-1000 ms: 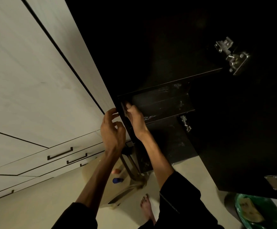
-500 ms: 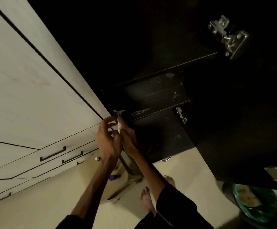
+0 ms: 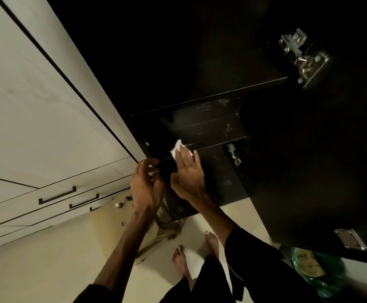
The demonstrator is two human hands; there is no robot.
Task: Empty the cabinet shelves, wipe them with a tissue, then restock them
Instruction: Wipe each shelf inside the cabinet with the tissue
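Clearly the wiping step is in hand: the right hand (image 3: 187, 173) presses a white tissue (image 3: 177, 148) flat against the front edge of the dark cabinet shelf (image 3: 209, 136), with straight fingers (image 3: 183, 156) laid close together over the paper. The tissue sits at the left end of that shelf, partly covered by the fingers, and pale smudges show on the shelf face to the right of it. No stock is visible on the shelf, so the emptying looks done and restocking not yet begun.

Just left of the tissue and a little below the shelf edge, the left hand (image 3: 146, 186) hangs with loosely curled fingers; a small pale scrap seems to sit between them, but whether they pinch it cannot be told. Both forearms reach up from below toward the shelf.

The next move probably calls for a steady sweep rightward along the shelf toward the lower hinge (image 3: 234, 154), keeping even pressure so the thin tissue does not bunch or tear.
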